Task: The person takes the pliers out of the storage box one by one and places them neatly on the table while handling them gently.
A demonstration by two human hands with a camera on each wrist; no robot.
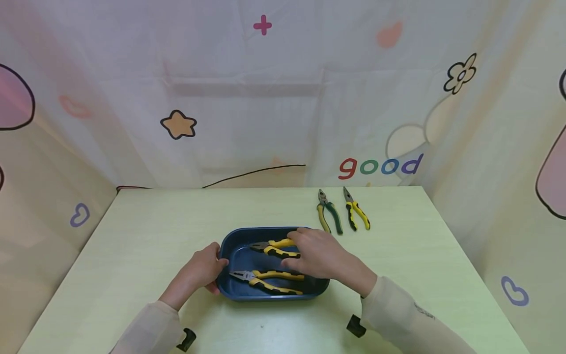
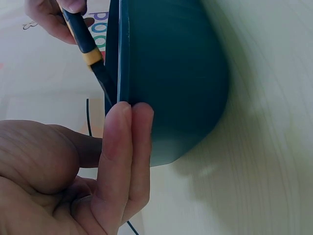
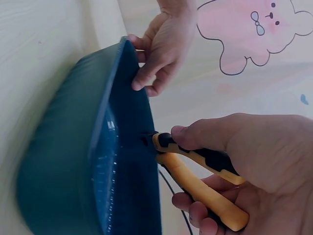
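Observation:
My left hand (image 1: 202, 268) pinches the left end of a dark blue plastic tray (image 1: 247, 298), thumb over the rim and fingers outside; the left wrist view shows the fingertips against the tray wall (image 2: 176, 73). Inside the tray's right part, my right hand (image 1: 319, 253) grips a pair of pliers (image 1: 280, 253) by its yellow and black handles, which stand spread apart. In the right wrist view, thumb and fingers hold the handles (image 3: 200, 191), and the jaws point into the tray. Another pair of yellow and black pliers (image 1: 265, 275) lies along the tray's front side, silver jaws to the left.
Behind the tray at the right lie green-handled pliers (image 1: 334, 216) and yellow and black long-nose pliers (image 1: 350, 211), jaws toward the back edge. The pale table (image 1: 146, 226) meets a printed curtain (image 1: 247, 137) at the back and sides.

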